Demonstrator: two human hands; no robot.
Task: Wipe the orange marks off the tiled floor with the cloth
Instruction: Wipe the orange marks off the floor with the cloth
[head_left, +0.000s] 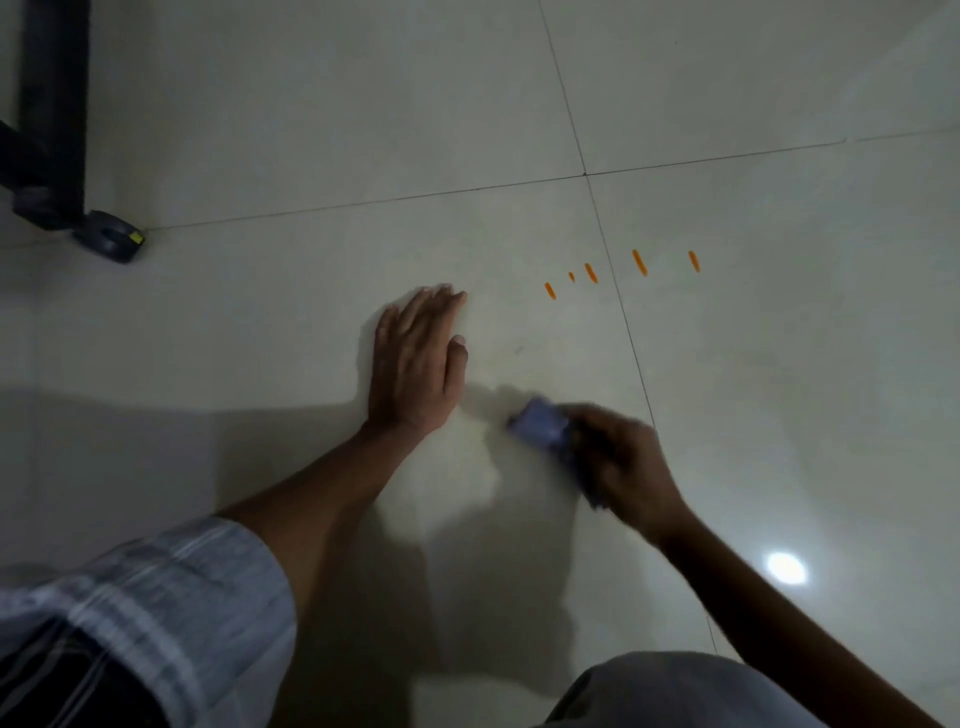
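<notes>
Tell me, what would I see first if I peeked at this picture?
Probably the row of orange marks on the pale tiled floor, just past the hands. Nearer, the left hand lies flat on the tile, and the right hand grips a blurry blue cloth. A black wheeled frame stands at the far left.

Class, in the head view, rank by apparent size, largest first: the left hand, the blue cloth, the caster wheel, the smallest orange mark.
1. left hand
2. blue cloth, partly hidden and blurred
3. caster wheel, farther off, so unsure
4. smallest orange mark
</notes>
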